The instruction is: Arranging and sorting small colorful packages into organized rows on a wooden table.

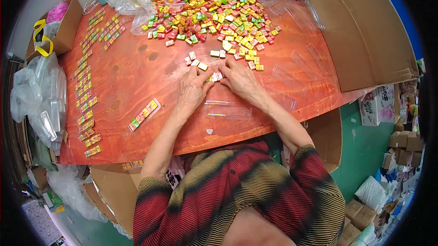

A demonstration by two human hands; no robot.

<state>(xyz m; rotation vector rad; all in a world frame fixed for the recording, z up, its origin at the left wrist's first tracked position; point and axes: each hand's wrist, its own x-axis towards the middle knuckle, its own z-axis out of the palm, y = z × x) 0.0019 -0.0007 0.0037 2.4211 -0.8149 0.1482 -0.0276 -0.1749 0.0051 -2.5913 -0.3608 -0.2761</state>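
Observation:
Small coloured boxes [216,77] stand pushed together in a short row between my two hands on the reddish wooden table [173,127]. My left hand [192,87] closes on the left end of that row with thumb and fingers. From the other side my right hand [238,79] pinches its right end. A few loose white-and-red and yellow boxes [195,62] lie just past my fingertips. Nearer to me is a clear plastic tray [230,111]. Left of my left forearm, another clear tray [145,114] holds a line of the boxes.
A big heap of red, yellow and green boxes [205,4] covers the far middle. Several filled sets [84,91] line the left side. Plastic bags [39,95] hang at the left edge. A large cardboard sheet [360,31] borders the right; clear trays [292,13] lie beside it.

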